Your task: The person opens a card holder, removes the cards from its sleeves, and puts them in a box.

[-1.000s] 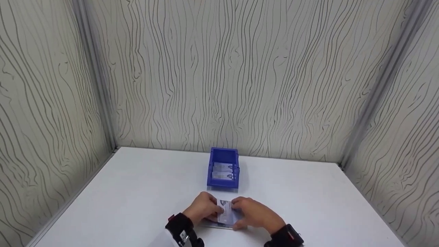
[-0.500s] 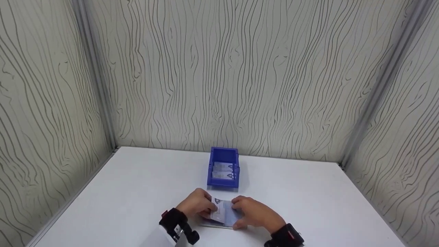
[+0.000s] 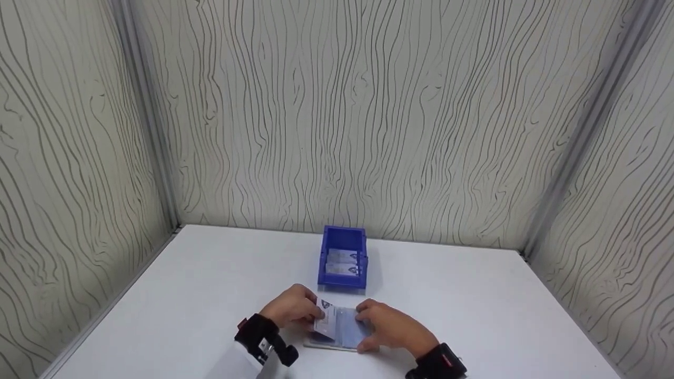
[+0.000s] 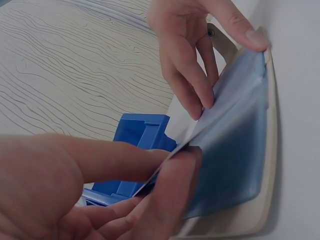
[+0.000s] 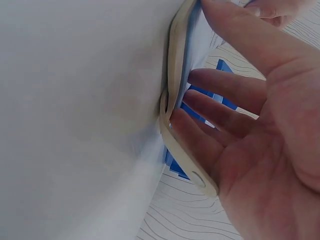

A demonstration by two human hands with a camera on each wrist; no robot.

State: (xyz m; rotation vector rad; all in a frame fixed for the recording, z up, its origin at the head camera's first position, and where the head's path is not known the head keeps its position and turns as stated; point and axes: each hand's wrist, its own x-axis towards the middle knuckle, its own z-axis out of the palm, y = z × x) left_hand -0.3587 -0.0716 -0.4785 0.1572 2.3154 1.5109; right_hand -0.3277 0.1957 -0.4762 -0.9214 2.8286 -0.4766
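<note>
An unfolded card holder [image 3: 352, 331] with clear bluish plastic sleeves [image 4: 230, 160] and a cream cover [image 5: 176, 55] lies on the white table. Between thumb and fingers, my left hand [image 3: 291, 306] pinches a white printed card [image 3: 325, 330] with a dark emblem. The card stands tilted up over the holder's left half; I cannot tell whether it sits inside a sleeve. My right hand [image 3: 392, 327] grips the holder's right half, thumb on the near edge and fingers at the far edge. A cream strap with a metal snap [image 5: 187, 160] sticks out beside those fingers.
A blue plastic bin [image 3: 341, 285] stands just behind the holder, with white printed cards [image 3: 342, 269] inside. Wood-grain patterned panels [image 3: 337, 131] enclose the table [image 3: 463, 295] at the back and both sides. Each wrist wears a black strap.
My left hand has moved left and slightly away from me, carrying the pinched card along and tilting it. More of the holder's bluish right sleeve now shows. The right hand stays in place.
</note>
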